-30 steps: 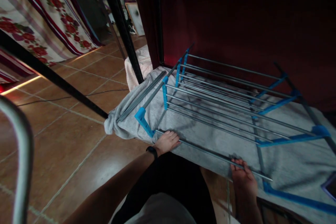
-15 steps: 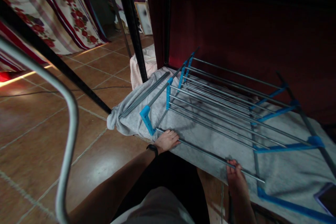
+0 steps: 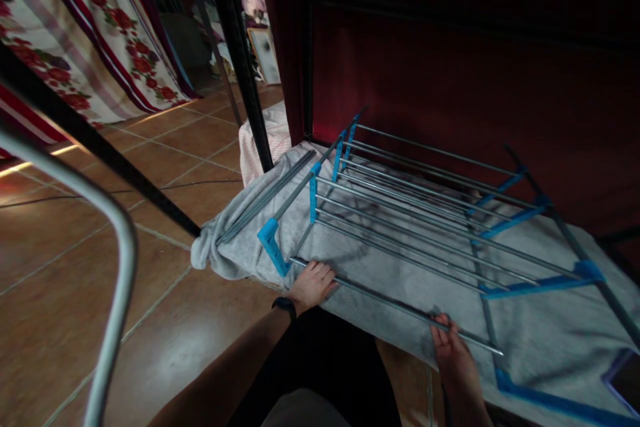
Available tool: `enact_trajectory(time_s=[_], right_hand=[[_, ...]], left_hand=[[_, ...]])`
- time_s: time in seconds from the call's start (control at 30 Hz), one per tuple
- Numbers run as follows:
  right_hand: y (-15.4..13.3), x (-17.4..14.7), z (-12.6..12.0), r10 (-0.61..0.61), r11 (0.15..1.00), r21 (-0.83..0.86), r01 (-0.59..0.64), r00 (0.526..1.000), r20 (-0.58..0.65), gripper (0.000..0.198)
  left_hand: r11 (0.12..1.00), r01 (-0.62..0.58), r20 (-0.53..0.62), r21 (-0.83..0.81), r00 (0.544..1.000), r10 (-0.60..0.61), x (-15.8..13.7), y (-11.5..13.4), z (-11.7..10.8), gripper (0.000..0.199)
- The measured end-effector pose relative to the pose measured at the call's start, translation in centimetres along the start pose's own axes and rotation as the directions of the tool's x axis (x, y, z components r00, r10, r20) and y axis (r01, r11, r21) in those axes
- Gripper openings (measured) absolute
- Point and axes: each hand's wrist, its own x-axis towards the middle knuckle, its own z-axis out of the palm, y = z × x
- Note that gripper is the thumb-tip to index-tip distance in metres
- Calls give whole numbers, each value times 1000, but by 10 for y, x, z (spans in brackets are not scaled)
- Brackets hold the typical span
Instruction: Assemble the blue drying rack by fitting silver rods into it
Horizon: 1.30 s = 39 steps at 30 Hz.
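Observation:
A thin grey metal rod (image 3: 383,297) lies across the near side of a partly assembled rack (image 3: 400,210) with blue plastic joints. My left hand (image 3: 313,283) is closed over the rod close to its left end, beside a blue corner connector (image 3: 273,247). Toward the other end, my right hand (image 3: 450,340) grips the rod from below, fingers curled around it. The rod's right tip is free, just above another blue connector (image 3: 507,380) and apart from it. Several parallel rods span the rack between its side frames.
The rack rests on a grey cloth (image 3: 405,280) over a low surface, with loose grey tubes (image 3: 267,197) at its left. A dark red panel (image 3: 425,73) stands behind. Black posts (image 3: 240,60) and a curved white tube (image 3: 123,260) are at left. A dark flat object (image 3: 625,380) lies at right.
The view has shifted slightly, moving the scene a little left and down. Both hands keep hold of the rod, whose left end sits nearer the blue corner connector.

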Motion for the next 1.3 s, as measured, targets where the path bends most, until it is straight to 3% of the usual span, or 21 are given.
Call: enact_trajectory(time_s=[0.17,0.67,1.3], right_hand=[[6,-1,7,31,997,74,-23,992,-118,19],[28,13,-4,7,955,297,21,996,-93,29],[19,4,9,-7,920,390,37,997,-78,28]], left_hand=[[1000,2,-38,-19,999,-3,0,-1,1,30],[1000,1,4,-22,1000,-1,-1,-2,-3,23],[999,-48,-73,-17,996,47,1,-6,-5,19]])
